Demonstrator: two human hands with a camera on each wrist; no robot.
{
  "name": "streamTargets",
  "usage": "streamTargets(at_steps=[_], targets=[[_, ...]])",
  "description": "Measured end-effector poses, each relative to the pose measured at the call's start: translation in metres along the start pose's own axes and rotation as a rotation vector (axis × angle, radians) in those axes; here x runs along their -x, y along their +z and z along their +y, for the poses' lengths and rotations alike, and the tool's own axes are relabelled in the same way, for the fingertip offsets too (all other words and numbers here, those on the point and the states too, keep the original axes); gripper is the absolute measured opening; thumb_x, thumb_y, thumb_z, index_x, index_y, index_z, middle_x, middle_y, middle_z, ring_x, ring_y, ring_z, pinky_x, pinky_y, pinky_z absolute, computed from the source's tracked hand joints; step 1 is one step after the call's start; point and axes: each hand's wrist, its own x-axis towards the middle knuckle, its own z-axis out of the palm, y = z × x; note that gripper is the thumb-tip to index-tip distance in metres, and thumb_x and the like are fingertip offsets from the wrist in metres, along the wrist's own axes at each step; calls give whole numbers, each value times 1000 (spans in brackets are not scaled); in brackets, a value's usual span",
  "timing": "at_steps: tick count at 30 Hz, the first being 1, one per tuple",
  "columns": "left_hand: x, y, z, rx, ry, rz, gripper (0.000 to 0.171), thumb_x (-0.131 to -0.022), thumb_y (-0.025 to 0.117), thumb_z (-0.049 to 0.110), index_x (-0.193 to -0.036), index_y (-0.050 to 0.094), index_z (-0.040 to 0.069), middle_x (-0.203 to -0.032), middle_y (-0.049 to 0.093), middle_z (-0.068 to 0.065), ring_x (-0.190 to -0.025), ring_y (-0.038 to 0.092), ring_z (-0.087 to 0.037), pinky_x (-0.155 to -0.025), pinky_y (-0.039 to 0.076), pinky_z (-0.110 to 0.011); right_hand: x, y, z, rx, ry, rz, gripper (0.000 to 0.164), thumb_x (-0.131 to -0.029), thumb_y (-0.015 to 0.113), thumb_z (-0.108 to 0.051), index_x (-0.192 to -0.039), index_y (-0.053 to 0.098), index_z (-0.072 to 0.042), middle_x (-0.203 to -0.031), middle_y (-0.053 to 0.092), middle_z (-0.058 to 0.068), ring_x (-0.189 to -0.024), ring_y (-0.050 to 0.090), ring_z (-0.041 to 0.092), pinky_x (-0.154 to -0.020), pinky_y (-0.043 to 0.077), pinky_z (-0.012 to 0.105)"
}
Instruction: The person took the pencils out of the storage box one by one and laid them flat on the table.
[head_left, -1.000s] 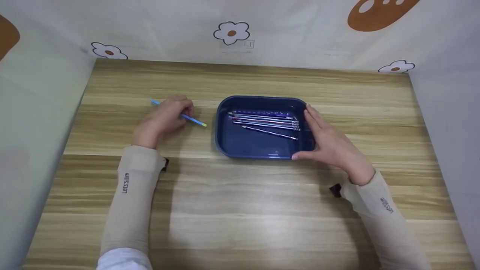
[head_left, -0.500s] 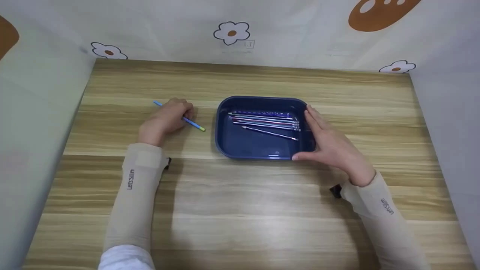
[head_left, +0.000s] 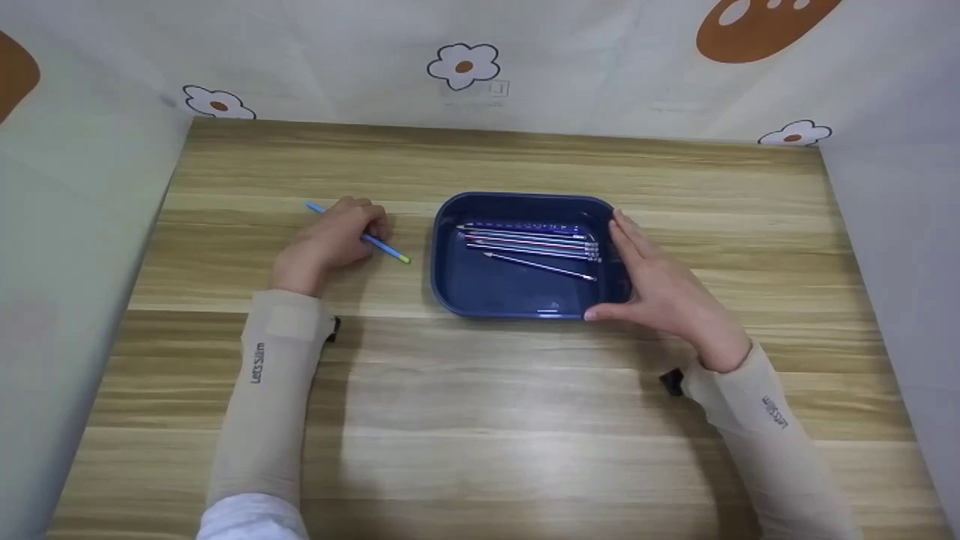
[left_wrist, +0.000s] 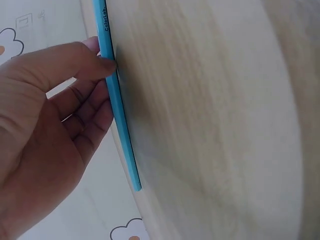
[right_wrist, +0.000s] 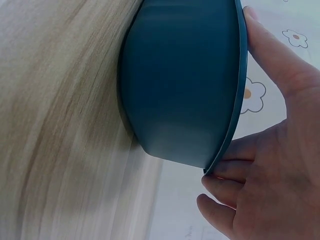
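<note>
Thumb and fingertips of my left hand [head_left: 334, 240] pinch a light blue pencil [head_left: 388, 249] left of the tray; its yellow-green end points toward the tray. In the left wrist view, the pencil [left_wrist: 120, 107] runs lengthwise past the thumb, close over the wood; whether it touches is unclear. My right hand [head_left: 671, 296] rests against the right end of a dark blue rectangular tray [head_left: 442, 292], thumb at the front rim and straight fingers at the back corner. The right wrist view shows the tray's outer wall [right_wrist: 180, 85] between them. Several dark striped pencils [head_left: 540, 266] lie inside, points left.
A wood-grain table [head_left: 480, 420] carries everything. Pale fabric walls [head_left: 585, 75] with flower prints rise at the back and both sides. Both forearms wear beige sleeves [head_left: 266, 397], each with a small black device at the wrist.
My left hand and the blue pencil have shifted slightly, the pencil's yellow-green end coming a little nearer the front. The right hand, the tray and its pencils look unmoved.
</note>
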Motion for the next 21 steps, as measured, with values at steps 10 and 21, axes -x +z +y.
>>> streamTargets(at_steps=[10,21], targets=[[1,0,1,156,4,8,21,-81,62,-5,-101,64,2,-101,65,-14,-98,55,-27,-88,44,-40,0,-1,2,1,-3,3,129,-70,76,-69,-159,9,-3,-169,3,12,-155,12,35,-122,23,56],[3,0,3,322,42,23,28,-82,62,-2,-110,60,-2,-113,64,-18,-109,60,-30,-99,46,-46,1,0,2,1,-11,14,130,-69,78,-67,-159,10,-1,-168,4,14,-154,14,37,-122,23,56]])
